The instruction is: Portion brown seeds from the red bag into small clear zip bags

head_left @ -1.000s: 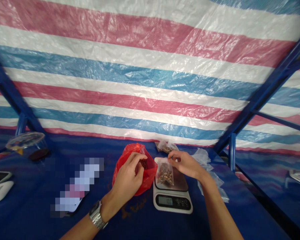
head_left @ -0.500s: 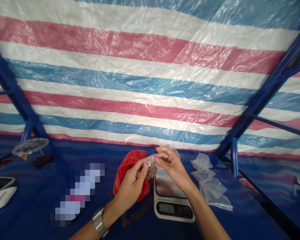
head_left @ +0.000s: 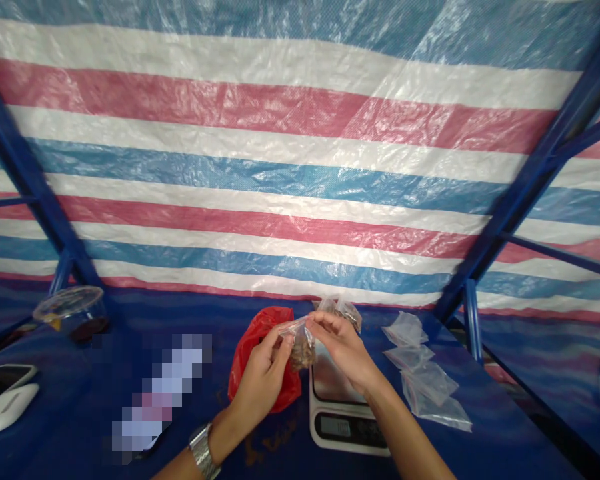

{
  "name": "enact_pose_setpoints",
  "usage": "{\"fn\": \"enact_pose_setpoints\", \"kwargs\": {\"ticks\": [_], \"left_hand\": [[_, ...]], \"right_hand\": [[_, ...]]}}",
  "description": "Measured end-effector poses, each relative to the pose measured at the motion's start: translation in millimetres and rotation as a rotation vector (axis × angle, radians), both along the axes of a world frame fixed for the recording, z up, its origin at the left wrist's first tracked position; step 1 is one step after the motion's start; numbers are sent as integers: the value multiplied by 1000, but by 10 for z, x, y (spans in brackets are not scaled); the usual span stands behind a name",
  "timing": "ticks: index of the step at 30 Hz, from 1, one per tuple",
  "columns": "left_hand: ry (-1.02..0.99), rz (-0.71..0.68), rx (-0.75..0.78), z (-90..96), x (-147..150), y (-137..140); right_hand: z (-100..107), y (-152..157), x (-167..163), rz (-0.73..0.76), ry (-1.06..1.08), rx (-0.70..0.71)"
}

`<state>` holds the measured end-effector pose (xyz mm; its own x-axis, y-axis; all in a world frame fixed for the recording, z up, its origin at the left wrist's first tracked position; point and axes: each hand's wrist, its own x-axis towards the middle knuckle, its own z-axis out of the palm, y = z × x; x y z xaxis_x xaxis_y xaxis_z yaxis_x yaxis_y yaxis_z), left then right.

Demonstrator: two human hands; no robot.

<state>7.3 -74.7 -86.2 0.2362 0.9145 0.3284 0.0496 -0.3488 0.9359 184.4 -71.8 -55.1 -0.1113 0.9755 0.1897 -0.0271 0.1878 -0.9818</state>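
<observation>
A small clear zip bag (head_left: 303,352) with brown bits in its lower part hangs between my hands. My left hand (head_left: 266,365), with a metal watch on the wrist, pinches the bag's left top corner. My right hand (head_left: 341,343) grips the top edge at the right with thumb and fingers. Behind my left hand stands an open red plastic bag (head_left: 245,353); its contents are mostly hidden. Under my right hand and forearm lies a kitchen scale (head_left: 330,427) with a steel plate and a lit display. More filled clear bags (head_left: 349,311) lie beyond the scale.
Several flat clear bags (head_left: 433,380) overlap at the right. At the left are a round clear tub (head_left: 75,313), a white device (head_left: 7,410) and a pixelated object (head_left: 160,393). Brown crumbs (head_left: 260,448) dot the blue table. Blue metal posts (head_left: 500,213) and a striped sheet (head_left: 290,160) stand behind.
The bag's top edge is now stretched straighter between my hands, and its brown contents show more plainly below. My right fingers have come lower and closer to the edge. The view has tilted slightly upward.
</observation>
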Motion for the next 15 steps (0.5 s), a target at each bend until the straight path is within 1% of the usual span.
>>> {"fn": "enact_pose_setpoints", "kwargs": {"ticks": [5,8,15], "left_hand": [[-66,1,-19,3,12,53],[-64,9,-23,12,9,54],[-51,30,2,13,13,50]], "right_hand": [[-41,17,-23,-6,-33,27],[-67,31,-48,-19,-44,50],[-111,41,-104,-104,-58,93]]}}
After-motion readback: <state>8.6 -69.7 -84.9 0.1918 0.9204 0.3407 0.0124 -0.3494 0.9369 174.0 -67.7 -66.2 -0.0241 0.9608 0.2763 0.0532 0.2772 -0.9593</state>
